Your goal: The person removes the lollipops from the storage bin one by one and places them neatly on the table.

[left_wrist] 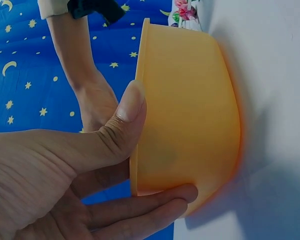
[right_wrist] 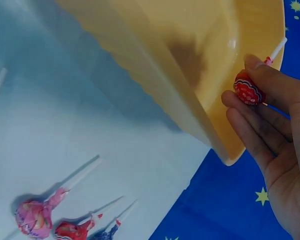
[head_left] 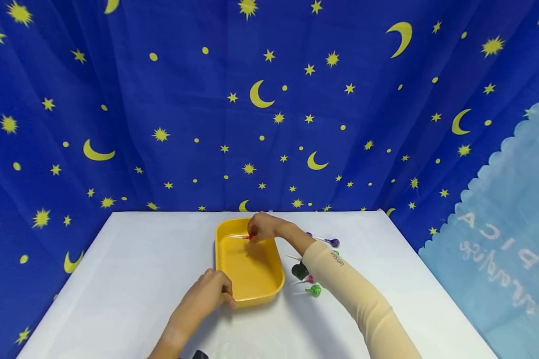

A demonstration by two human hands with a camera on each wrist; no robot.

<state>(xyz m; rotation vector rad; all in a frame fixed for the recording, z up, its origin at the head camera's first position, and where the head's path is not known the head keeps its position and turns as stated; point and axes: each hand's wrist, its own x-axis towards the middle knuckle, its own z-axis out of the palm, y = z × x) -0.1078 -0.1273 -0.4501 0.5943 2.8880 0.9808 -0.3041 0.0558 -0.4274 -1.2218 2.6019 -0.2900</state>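
Note:
A yellow plastic tray (head_left: 251,279) stands on the white table. My left hand (head_left: 208,294) grips its near left corner; the thumb (left_wrist: 132,102) lies against the rim in the left wrist view, with fingers around the corner. Over the tray's far end, my right hand (head_left: 264,227) pinches a red-wrapped lollipop (right_wrist: 249,90) between thumb and fingers, its white stick poking out past the thumb. To the right of the tray lie several lollipops, among them a green one (head_left: 314,290), a purple one (head_left: 332,243) and a pink one (right_wrist: 34,219). My right forearm partly hides this group.
The white table (head_left: 139,279) extends to both sides of the tray. A blue curtain (head_left: 184,99) with yellow moons and stars hangs behind it. At the right is a light blue scalloped cloth (head_left: 512,209) with white lettering. A black device (head_left: 299,271) shows beneath my right forearm.

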